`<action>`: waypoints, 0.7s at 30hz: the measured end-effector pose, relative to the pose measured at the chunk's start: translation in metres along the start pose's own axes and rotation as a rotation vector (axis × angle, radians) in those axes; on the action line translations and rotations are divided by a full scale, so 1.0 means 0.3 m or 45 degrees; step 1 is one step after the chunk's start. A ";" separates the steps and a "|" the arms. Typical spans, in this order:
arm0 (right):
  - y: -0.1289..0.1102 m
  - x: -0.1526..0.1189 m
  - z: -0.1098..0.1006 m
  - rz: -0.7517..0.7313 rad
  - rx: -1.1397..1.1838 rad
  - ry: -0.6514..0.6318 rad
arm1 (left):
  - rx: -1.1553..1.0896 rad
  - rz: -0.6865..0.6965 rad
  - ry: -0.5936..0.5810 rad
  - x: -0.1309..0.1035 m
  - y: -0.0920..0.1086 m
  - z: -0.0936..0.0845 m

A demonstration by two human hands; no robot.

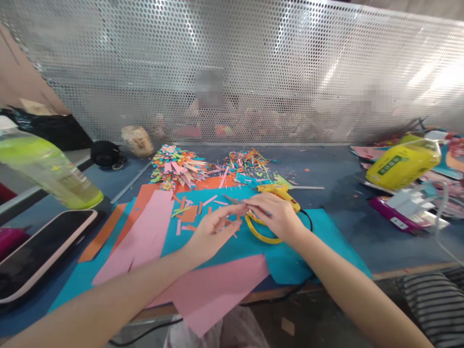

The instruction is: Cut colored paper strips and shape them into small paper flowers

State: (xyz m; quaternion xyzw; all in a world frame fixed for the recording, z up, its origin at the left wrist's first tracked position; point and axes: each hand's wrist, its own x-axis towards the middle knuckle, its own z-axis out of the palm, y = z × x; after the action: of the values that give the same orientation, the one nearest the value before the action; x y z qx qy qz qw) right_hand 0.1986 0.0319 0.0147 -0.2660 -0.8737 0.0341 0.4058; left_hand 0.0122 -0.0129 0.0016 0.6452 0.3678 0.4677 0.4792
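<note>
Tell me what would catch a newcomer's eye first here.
Probably the frilly, many-coloured paper heap, toward the back, left of centre. Nearer, the left hand and right hand come together mid-picture above blue paper. Two bright bottles also stand out: a green bottle far left, a yellow bottle at right.

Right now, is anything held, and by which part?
The right hand appears to hold the scissors by their yellow handles, though the grip is partly hidden. The left hand meets it at the fingertips; anything pinched there is too small to tell.
</note>
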 end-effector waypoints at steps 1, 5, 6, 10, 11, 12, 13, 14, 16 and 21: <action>0.004 -0.002 -0.001 -0.050 -0.040 -0.032 | 0.001 -0.008 -0.006 -0.001 0.001 0.000; 0.009 -0.002 -0.009 -0.251 -0.274 -0.130 | 0.006 -0.043 -0.008 -0.003 0.004 0.002; 0.008 0.000 -0.012 -0.289 -0.333 -0.153 | 0.013 -0.053 -0.005 -0.002 0.005 0.003; 0.001 0.005 -0.019 -0.397 -0.535 -0.233 | 0.072 -0.103 -0.006 0.004 0.010 0.008; -0.002 0.005 -0.020 -0.425 -0.592 -0.243 | 0.085 -0.117 -0.006 0.006 0.012 0.009; -0.005 0.004 -0.020 -0.458 -0.654 -0.245 | 0.094 -0.131 -0.004 0.008 0.013 0.009; -0.009 0.003 -0.020 -0.487 -0.714 -0.243 | 0.101 -0.146 0.000 0.009 0.014 0.010; -0.014 0.002 -0.019 -0.514 -0.766 -0.238 | 0.108 -0.160 0.004 0.010 0.014 0.010; -0.023 0.001 -0.017 -0.546 -0.835 -0.230 | 0.126 -0.181 0.010 0.009 0.015 0.011; -0.024 -0.002 -0.011 -0.394 -0.730 -0.187 | 0.108 -0.150 0.005 0.007 0.014 0.008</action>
State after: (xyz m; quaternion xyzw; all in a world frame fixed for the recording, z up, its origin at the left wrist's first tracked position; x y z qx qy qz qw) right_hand 0.1982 0.0250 0.0184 -0.2304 -0.9047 -0.2560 0.2507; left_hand 0.0151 -0.0128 0.0058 0.6413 0.4257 0.4238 0.4774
